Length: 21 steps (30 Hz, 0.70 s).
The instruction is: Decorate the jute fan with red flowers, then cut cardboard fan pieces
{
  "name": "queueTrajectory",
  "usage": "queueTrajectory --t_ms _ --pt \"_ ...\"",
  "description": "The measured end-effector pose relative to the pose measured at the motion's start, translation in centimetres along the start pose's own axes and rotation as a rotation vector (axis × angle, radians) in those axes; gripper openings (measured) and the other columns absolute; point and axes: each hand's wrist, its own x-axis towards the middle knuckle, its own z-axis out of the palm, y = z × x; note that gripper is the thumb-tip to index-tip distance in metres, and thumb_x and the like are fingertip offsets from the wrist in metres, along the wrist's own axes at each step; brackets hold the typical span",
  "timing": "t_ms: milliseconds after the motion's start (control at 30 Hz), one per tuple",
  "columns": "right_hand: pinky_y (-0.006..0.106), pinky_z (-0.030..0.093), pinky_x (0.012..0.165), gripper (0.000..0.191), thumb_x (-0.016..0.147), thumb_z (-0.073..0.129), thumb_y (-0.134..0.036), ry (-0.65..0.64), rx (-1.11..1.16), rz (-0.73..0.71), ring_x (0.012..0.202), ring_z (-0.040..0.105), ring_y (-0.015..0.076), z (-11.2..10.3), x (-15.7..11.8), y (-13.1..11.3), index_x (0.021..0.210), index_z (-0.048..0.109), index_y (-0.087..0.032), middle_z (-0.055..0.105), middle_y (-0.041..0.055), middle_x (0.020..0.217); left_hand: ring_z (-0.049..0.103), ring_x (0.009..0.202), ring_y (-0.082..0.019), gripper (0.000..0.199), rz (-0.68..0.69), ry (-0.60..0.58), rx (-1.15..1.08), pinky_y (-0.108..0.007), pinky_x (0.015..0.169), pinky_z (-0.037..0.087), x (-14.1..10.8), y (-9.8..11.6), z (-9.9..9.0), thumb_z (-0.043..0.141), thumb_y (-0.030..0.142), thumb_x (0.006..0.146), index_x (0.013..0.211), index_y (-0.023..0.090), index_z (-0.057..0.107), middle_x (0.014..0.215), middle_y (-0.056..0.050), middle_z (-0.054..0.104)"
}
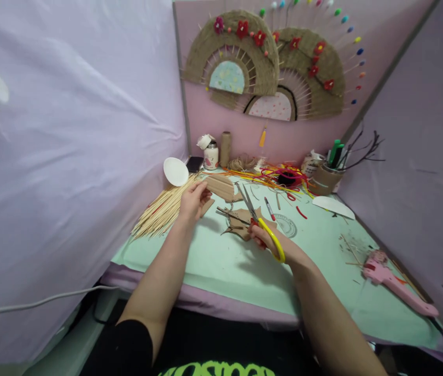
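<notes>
Pinched between the fingers of my left hand (195,200) is a piece of cardboard (221,187), ribbed on the side facing me. My right hand (261,237) grips a pair of scissors (249,202) by its handles, one of them a large yellow loop. The blades are apart and point up and away, just right of the cardboard piece. Below them lies a jagged cardboard scrap (239,223), and a thin dark twig (231,215) crosses over it near my right hand. A marker (269,209) rests beside the scissors.
Thin wooden sticks (165,207) lie on the left of the table. A pink glue gun (397,287) with a cord is at right. Along the back stand a jar (211,155), a twine spool (225,149) and a pen holder (324,179). Two woven fans (237,52) hang behind.
</notes>
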Motion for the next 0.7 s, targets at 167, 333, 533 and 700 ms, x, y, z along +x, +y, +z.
queueTrajectory --t_ms 167,333,533,700 --pt "0.024 0.036 0.045 0.021 0.072 0.076 -0.038 -0.152 -0.133 0.001 0.049 0.044 0.0119 -0.2 -1.1 -2.2 0.073 0.067 -0.019 0.053 -0.003 0.055 0.053 0.05 -0.006 0.024 0.138 0.037 -0.003 -0.018 0.05 0.04 1.4 1.9 -0.1 0.078 0.03 0.063 0.076 0.016 0.063 0.057 0.003 0.058" --pt "0.024 0.037 0.048 0.033 0.074 0.073 -0.047 -0.277 -0.22 0.032 0.055 0.043 0.0106 0.1 -1.6 -2.1 0.091 0.066 -0.02 0.056 -0.0011 0.071 0.049 0.046 -0.005 0.024 0.158 0.014 -0.004 -0.017 0.047 0.036 1.1 1.1 -0.2 0.077 0.03 0.062 0.072 0.015 0.062 0.054 0.004 0.055" --pt "0.023 0.032 0.047 0.041 0.081 0.065 -0.056 -0.377 -0.102 0.114 0.053 0.033 0.0083 0.0 -1.0 -0.2 0.097 0.056 -0.02 0.039 -0.0052 0.064 0.045 0.043 -0.004 0.021 0.132 -0.037 0.014 -0.017 0.045 0.033 0.4 -0.4 -0.2 0.076 0.028 0.061 0.064 0.014 0.06 0.05 0.004 0.053" --pt "0.023 0.032 0.046 0.048 0.078 0.065 -0.061 -0.427 -0.062 0.14 0.053 0.033 0.0082 0.5 -0.9 0.3 0.096 0.053 -0.019 0.039 -0.0054 0.065 0.045 0.043 -0.004 0.02 0.116 -0.064 0.036 -0.017 0.045 0.033 0.2 -0.9 -0.2 0.075 0.026 0.062 0.063 0.015 0.059 0.049 0.004 0.054"
